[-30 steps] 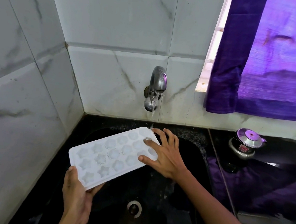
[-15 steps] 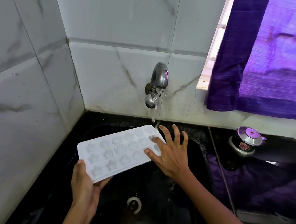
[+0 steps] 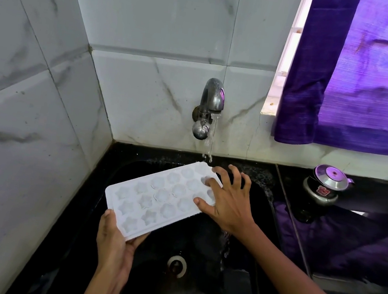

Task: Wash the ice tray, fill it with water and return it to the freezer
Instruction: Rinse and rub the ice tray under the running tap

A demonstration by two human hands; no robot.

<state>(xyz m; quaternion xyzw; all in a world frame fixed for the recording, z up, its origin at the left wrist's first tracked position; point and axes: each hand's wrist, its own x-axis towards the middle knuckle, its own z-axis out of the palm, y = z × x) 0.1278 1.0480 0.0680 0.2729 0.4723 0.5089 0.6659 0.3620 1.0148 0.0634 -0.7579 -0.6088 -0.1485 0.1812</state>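
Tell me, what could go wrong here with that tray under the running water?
The ice tray is tilted, and only the left hand grips it, at one corner; wet, it might slip into the sink. Water from the tap hits its far corner beside the right hand, so it may splash.

Head view, down over sink (image 3: 264,207)
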